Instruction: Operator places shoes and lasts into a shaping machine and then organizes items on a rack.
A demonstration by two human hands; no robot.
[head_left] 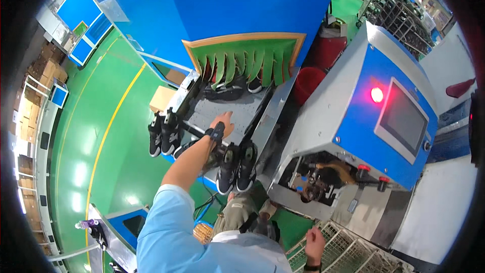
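My left hand (222, 124), with a dark band on its wrist, reaches over the grey conveyor belt (230, 111). Its fingers are stretched out and nothing shows in them. Black-and-white shoes lie on the belt's far part: one dark shoe (225, 91) sits sideways, and a second shoe (254, 85) is by the curtain. Two upright shoes (246, 168) stand at the near end, right of my forearm. Another upright pair (171, 132) stands to the left; a further shoe there is partly behind my arm. My right hand (314, 246), fingers curled in and apparently holding nothing, hangs low at the right.
Green strip curtains (242, 65) hang in the opening of a large blue machine (252, 0). To the right stands a white-and-blue machine (364, 101) with a screen and red buttons. A wire rack (338, 250) is beside my right hand. A red bin (307, 85) stands behind the conveyor.
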